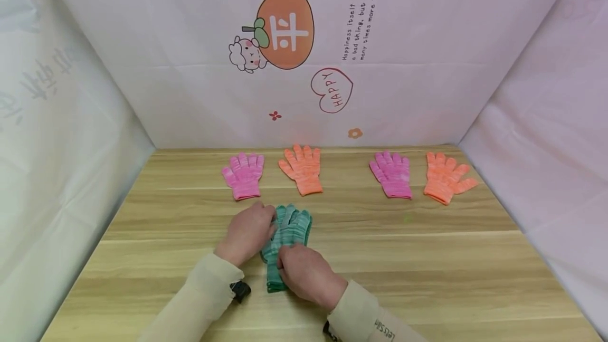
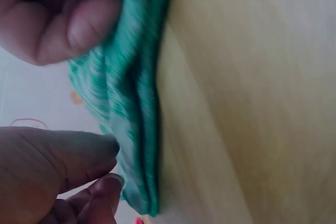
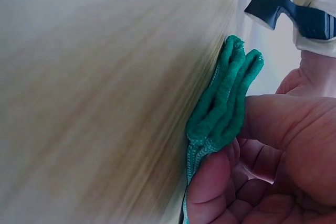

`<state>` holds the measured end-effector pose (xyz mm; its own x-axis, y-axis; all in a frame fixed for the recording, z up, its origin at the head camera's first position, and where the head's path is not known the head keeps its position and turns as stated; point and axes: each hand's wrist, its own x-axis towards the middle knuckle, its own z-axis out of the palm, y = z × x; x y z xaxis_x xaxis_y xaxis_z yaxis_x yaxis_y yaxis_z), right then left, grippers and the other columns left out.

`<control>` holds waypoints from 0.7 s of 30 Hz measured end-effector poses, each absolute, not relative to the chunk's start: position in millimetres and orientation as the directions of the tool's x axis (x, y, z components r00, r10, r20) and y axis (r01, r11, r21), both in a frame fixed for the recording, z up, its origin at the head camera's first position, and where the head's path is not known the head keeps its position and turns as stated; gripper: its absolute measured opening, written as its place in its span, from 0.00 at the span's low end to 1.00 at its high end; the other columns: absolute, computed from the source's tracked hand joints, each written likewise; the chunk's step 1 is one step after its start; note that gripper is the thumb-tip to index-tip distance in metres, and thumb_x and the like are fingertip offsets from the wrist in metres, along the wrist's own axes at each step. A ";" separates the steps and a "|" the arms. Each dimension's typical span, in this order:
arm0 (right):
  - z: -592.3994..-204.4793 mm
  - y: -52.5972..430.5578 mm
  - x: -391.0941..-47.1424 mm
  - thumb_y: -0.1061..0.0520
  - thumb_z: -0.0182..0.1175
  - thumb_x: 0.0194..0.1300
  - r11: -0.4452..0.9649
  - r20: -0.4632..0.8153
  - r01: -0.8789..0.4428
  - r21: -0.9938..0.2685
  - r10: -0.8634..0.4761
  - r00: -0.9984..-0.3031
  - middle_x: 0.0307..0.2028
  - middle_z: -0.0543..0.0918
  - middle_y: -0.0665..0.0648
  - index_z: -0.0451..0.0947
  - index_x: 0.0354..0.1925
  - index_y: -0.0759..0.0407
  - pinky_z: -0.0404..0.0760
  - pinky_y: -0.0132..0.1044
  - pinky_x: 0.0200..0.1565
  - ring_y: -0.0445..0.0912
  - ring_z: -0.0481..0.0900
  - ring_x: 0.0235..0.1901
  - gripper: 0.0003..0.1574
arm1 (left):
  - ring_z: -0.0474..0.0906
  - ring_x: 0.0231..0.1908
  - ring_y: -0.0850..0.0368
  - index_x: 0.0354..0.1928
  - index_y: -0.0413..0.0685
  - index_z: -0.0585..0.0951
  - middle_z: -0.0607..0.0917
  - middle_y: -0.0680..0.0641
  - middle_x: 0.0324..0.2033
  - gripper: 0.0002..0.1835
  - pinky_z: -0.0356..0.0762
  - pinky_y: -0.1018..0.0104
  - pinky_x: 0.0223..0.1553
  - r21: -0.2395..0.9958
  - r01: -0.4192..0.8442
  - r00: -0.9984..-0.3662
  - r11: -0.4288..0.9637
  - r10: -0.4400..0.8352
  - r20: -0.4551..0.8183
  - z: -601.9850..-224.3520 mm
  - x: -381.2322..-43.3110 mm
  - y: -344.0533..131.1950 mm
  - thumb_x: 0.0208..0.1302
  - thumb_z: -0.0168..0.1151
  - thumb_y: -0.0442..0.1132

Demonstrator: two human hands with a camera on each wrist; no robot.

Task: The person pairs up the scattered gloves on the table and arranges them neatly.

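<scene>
A pair of green striped knit gloves (image 1: 288, 234) lies stacked on the table in the head view, fingers pointing away. My left hand (image 1: 249, 230) is at their upper left side; its thumb and fingertips pinch at the edge in the left wrist view, where the layered green fabric (image 2: 139, 87) stands out against the wood. Lower down, my right hand (image 1: 306, 273) holds the right side near the cuffs. The right wrist view shows the folded cuffs (image 3: 220, 103) between its thumb and fingers. The hands cover parts of the gloves.
Along the back of the wooden table (image 1: 427, 278) lie a pink glove (image 1: 244, 176), an orange glove (image 1: 304, 169), a second pink glove (image 1: 393, 174) and a second orange glove (image 1: 445, 177), all flat. Printed white cloth (image 1: 199, 104) walls the back and both sides.
</scene>
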<state>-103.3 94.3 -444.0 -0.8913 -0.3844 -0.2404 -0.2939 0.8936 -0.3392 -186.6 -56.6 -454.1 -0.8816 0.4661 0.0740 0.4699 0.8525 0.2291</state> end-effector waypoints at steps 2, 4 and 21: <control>-444.6 93.9 -103.8 0.54 0.63 0.74 0.894 -0.243 -0.290 -0.342 -0.382 -0.892 0.32 0.81 0.47 0.81 0.40 0.51 0.82 0.36 0.39 0.41 0.79 0.37 0.03 | 0.79 0.34 0.54 0.45 0.44 0.85 0.83 0.47 0.35 0.08 0.83 0.56 0.36 0.265 0.459 -0.887 0.848 0.454 0.083 -452.2 -182.2 -56.6 0.68 0.70 0.39; -445.5 93.6 -104.2 0.54 0.63 0.74 0.894 -0.241 -0.289 -0.342 -0.381 -0.892 0.32 0.80 0.47 0.81 0.40 0.51 0.81 0.36 0.39 0.41 0.78 0.36 0.03 | 0.80 0.36 0.54 0.46 0.43 0.85 0.84 0.47 0.36 0.08 0.83 0.56 0.39 0.321 0.445 -0.894 0.836 0.438 0.097 -449.6 -175.0 -55.7 0.68 0.69 0.37; -448.9 97.7 -108.0 0.59 0.60 0.72 0.873 -0.218 -0.306 -0.381 -0.406 -0.887 0.23 0.70 0.47 0.70 0.26 0.50 0.74 0.35 0.33 0.41 0.71 0.27 0.16 | 0.83 0.37 0.53 0.44 0.41 0.80 0.85 0.47 0.35 0.06 0.83 0.56 0.42 0.502 0.458 -0.885 0.734 0.431 0.176 -459.8 -110.0 -57.6 0.67 0.62 0.28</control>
<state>-108.0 97.7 -448.9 -0.8874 -0.4061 -0.2180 -0.3058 0.8727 -0.3807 -110.0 -57.6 -459.8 -0.8849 0.4312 0.1762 0.4576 0.7337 0.5023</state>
